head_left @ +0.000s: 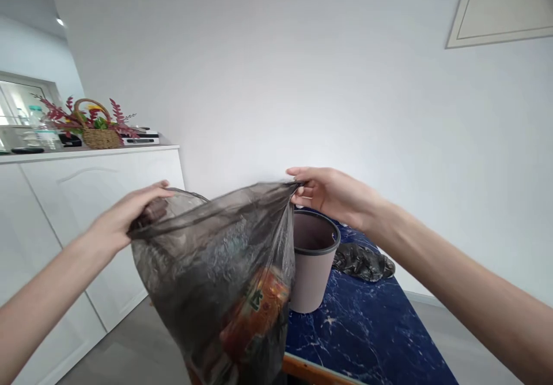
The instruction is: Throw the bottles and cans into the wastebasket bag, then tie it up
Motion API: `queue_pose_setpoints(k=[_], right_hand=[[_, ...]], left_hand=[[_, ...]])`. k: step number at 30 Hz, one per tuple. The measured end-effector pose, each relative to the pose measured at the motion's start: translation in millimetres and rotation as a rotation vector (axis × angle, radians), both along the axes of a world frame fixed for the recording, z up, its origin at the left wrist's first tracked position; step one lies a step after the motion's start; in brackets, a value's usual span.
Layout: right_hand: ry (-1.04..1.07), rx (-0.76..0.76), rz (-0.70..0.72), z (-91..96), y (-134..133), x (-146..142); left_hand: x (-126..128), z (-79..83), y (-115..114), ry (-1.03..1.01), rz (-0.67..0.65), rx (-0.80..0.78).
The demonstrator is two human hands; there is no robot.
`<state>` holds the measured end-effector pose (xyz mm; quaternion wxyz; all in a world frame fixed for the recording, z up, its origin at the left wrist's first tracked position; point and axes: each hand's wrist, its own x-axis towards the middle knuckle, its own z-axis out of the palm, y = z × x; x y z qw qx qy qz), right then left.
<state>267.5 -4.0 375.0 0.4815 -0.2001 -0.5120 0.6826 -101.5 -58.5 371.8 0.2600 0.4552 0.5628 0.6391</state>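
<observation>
A dark, see-through garbage bag (194, 270) hangs stretched between my two hands, with an orange-red printed wrapper (254, 310) showing through its side. My left hand (138, 206) grips the rim on the left, its fingers partly inside the bag's mouth. At the right corner of the rim, my right hand (319, 192) pinches the plastic between thumb and fingers. Just behind the bag stands a pinkish-grey trash can (309, 281) with a dark rim, upright and partly covered by the bag. The rest of the bag's contents cannot be made out.
A blue marbled tabletop (358, 321) with a wooden edge bears the can. Another crumpled black plastic bag (363, 261) lies on it, right of the can. On the left, a white cabinet (86, 200) carries a wicker flower basket (101, 137) and bottles. A white wall rises behind.
</observation>
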Motion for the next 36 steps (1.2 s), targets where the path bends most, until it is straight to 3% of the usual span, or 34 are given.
queue_pose_setpoints(k=[3,6,9,13,16,20,23,25,29,33,36], right_hand=[[-0.043,0.036,0.049,-18.3,8,-23],[-0.090,0.045,0.062,-29.0,9,-44],[-0.148,0.023,0.024,-30.7,8,-59],[-0.211,0.059,-0.027,-29.0,6,-60],[-0.235,0.164,-0.132,-39.3,-2,-47],[-0.303,0.269,-0.356,-77.0,-28,-32],[-0.336,0.277,-0.345,-106.7,-42,-38],[-0.313,0.276,-0.266,-118.6,-44,-51],[-0.172,0.225,-0.102,-126.7,-34,-82],[-0.023,0.116,-0.223,-133.0,-29,-97],[0.106,-0.051,-0.311,-133.5,-30,-88]], left_hand=[[29,-26.0,0,0.076,-0.203,-0.138],[63,-46.7,7,0.304,-0.405,-0.116],[93,-63.6,17,0.467,-0.494,-0.059],[119,-78.1,26,0.551,-0.459,0.103],[121,-82.4,25,0.487,-0.388,0.153],[112,-86.0,16,0.416,-0.313,0.153],[110,-89.1,10,0.500,-0.295,0.166],[114,-90.7,8,0.598,-0.303,0.170],[124,-94.0,5,0.722,-0.278,0.207],[126,-96.7,-7,0.657,-0.235,0.157],[117,-93.8,-29,0.564,-0.200,0.087]])
